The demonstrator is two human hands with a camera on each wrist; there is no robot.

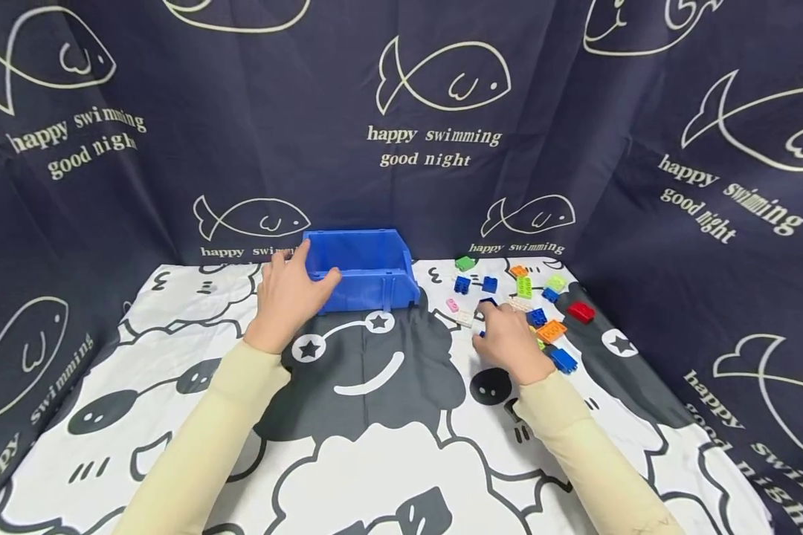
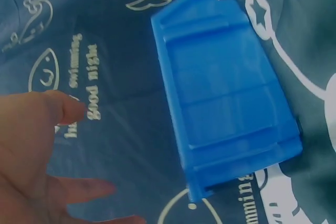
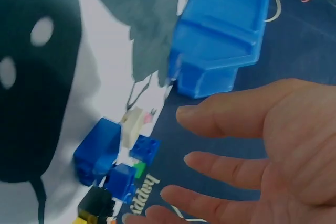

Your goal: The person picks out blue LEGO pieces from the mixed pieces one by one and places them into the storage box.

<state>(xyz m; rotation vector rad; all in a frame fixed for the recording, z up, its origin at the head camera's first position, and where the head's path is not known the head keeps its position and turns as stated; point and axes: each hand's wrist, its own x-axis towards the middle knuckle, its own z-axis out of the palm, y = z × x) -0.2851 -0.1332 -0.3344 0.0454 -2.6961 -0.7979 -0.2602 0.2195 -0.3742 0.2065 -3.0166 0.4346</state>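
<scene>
A blue plastic bin stands at the back of the cloth-covered table, against the hanging cloth. My left hand is at the bin's left end with thumb and fingers spread; the left wrist view shows a gap between the fingers and the bin. Over the scattered toy building bricks, my right hand reaches down with nothing in its grasp. Its fingers look extended in the right wrist view. Closest to them are a large blue brick, a smaller blue brick and a white brick. The hand partly hides some bricks.
Around the right hand lie a red brick, an orange brick, a blue brick, a green brick, a pink brick and several others. A dark fish-print cloth hangs behind and beside the table.
</scene>
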